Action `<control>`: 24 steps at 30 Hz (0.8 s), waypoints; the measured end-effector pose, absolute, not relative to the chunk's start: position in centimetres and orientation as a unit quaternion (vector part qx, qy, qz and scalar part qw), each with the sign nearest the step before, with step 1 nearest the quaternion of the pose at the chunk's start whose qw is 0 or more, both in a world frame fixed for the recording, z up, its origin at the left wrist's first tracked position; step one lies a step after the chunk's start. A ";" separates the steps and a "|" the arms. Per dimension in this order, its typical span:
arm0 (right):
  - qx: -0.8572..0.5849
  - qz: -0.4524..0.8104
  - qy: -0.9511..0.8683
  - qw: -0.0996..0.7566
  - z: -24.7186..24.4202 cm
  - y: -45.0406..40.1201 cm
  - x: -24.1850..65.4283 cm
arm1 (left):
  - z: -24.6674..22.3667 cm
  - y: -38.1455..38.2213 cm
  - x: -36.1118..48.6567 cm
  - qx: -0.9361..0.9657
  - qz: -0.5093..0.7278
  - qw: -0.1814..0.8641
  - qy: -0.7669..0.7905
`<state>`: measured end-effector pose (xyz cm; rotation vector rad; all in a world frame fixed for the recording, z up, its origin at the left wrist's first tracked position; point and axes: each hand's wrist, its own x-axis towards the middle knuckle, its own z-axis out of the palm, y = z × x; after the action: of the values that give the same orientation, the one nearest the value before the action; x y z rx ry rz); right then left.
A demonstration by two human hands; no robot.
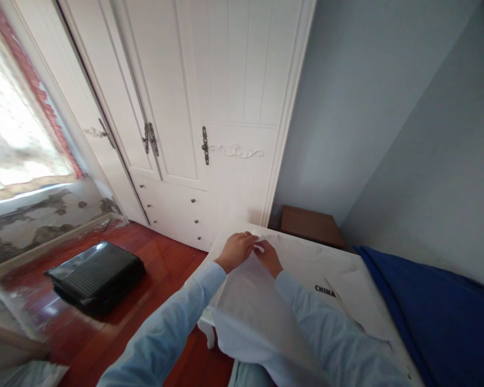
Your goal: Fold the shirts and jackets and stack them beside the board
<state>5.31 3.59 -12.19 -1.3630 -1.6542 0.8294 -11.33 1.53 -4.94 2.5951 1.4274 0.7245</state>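
Note:
A plain white cloth (254, 301) drapes over the near edge of the white table (306, 250) and hangs down toward my lap. At its far end, my left hand (239, 250) pinches the cloth, with a ring on one finger. Close against it, my right hand (269, 257) grips the same gathered bit, thumb and fingers pressed together. My fingertips nearly meet, and the exact spot between them is partly covered. To the right lies another white piece of fabric with black "CHINA" lettering (325, 291), partly behind my right sleeve.
Behind the table stands a white wardrobe (242, 177) with dark handles, and a brown wooden box-like piece (312, 223) sits in the corner. Blue fabric (439, 312) lies at the right. On the red floor at left rests a black ridged case (99, 277).

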 end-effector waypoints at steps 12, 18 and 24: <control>-0.566 0.401 -0.601 0.397 -13.2 3.0 10.2 | -10.7 -6.5 -12.7 0.851 0.182 0.068 0.487; -0.600 0.296 -0.634 0.387 -12.5 7.7 9.7 | -12.3 -7.5 -13.7 0.824 0.197 0.059 0.529; -0.626 0.276 -0.652 0.328 -12.0 11.8 7.8 | -11.6 -7.1 -13.6 0.801 0.275 0.080 0.526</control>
<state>7.81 11.83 -12.04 -1.6376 -1.7058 0.7231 -13.56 -7.11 -11.61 2.3945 1.5733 0.8234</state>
